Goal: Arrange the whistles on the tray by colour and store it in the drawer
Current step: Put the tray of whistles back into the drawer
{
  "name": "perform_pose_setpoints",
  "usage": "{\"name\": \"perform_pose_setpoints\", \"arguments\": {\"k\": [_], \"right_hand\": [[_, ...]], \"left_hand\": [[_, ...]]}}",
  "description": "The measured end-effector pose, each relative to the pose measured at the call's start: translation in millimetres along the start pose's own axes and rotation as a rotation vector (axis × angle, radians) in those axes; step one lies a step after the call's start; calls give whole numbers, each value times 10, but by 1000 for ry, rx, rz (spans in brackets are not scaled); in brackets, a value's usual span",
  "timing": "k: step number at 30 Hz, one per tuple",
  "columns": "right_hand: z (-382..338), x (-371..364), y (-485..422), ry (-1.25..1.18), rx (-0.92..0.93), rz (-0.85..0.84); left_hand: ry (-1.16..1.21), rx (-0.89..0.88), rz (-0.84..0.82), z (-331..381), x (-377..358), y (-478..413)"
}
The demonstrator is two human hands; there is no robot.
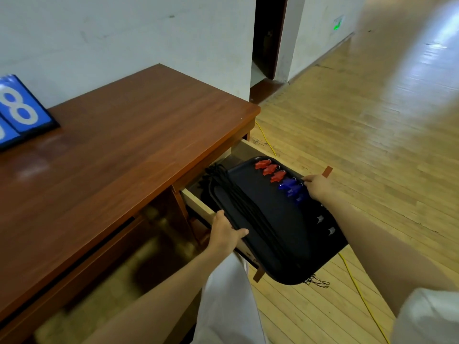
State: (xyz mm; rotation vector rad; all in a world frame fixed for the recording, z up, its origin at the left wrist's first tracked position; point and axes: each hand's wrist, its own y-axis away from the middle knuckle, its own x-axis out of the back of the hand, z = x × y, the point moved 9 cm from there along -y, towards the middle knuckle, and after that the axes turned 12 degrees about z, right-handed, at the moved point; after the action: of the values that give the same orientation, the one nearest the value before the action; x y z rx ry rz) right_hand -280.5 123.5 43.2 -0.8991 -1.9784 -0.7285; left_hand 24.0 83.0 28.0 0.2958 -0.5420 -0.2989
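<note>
A black tray point(278, 227) lies over the open drawer point(198, 203) under the wooden desk. Along the tray's right side sit three red whistles point(270, 170), then blue whistles point(290, 188), then dark whistles point(325, 224) with pale tips. Black lanyard cords point(238, 194) run across the tray's left part. My left hand point(227, 230) grips the tray's left rim, thumb on top. My right hand point(316, 186) grips the right rim beside the blue whistles. The tray's near end juts out past the drawer front.
The brown desk top point(119, 145) runs to the left, with a blue flip scoreboard point(19, 112) at its far left end. A yellow cable point(357, 289) trails over the wooden floor to the right. A white wall and a dark doorway point(268, 36) stand behind.
</note>
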Motion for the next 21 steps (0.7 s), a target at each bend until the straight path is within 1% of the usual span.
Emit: {"name": "perform_pose_setpoints", "arguments": {"k": [7, 12, 21], "right_hand": [[-57, -192, -246, -19, 0, -22], [-100, -305, -376, 8, -8, -42], [-411, -529, -652, 29, 43, -58]], "left_hand": [[7, 67, -20, -11, -86, -147], [-2, 94, -1, 8, -52, -259], [-32, 102, 28, 4, 34, -604]]}}
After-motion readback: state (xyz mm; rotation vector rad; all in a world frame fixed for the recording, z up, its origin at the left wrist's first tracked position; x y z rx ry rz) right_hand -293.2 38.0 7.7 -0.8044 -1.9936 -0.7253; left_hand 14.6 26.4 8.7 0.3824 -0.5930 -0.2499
